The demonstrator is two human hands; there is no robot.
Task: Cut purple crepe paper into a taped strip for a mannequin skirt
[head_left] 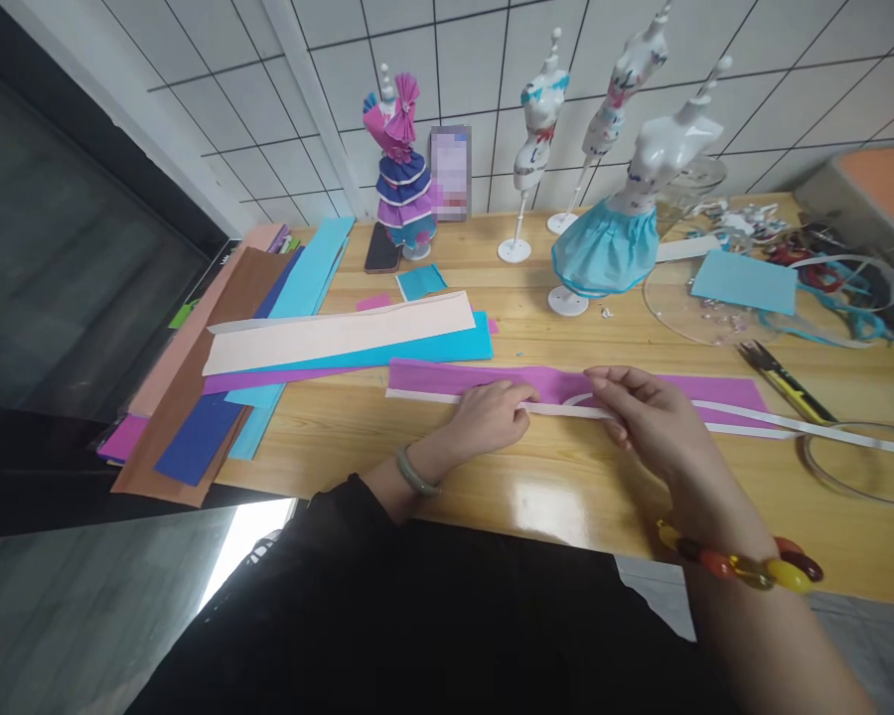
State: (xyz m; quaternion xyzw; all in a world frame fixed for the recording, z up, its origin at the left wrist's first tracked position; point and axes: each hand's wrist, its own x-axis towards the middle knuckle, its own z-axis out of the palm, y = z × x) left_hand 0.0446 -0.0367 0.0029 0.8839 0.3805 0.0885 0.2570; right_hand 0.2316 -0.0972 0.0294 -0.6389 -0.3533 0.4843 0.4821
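Note:
A long purple paper strip (447, 379) lies across the table in front of me, with a white band along its near edge. My left hand (490, 422) rests on this near edge, fingers curled and fingertips pressing the paper down. Farther right, my right hand (645, 417) pinches a narrow white strip (856, 437) between thumb and fingers, just over the purple paper. One end of that white strip curves up from the paper's edge between my hands; the other trails off to the right. My right fingers partly cover the purple paper.
Stacked coloured papers (268, 343) lie at left. A dressed mannequin (406, 189), a phone (451, 174), bare mannequins (540, 129) and one in a light-blue skirt (607, 248) stand along the wall. At right are a yellow-black cutter (790, 382), a clear ring (864, 487) and trimmings (841, 268).

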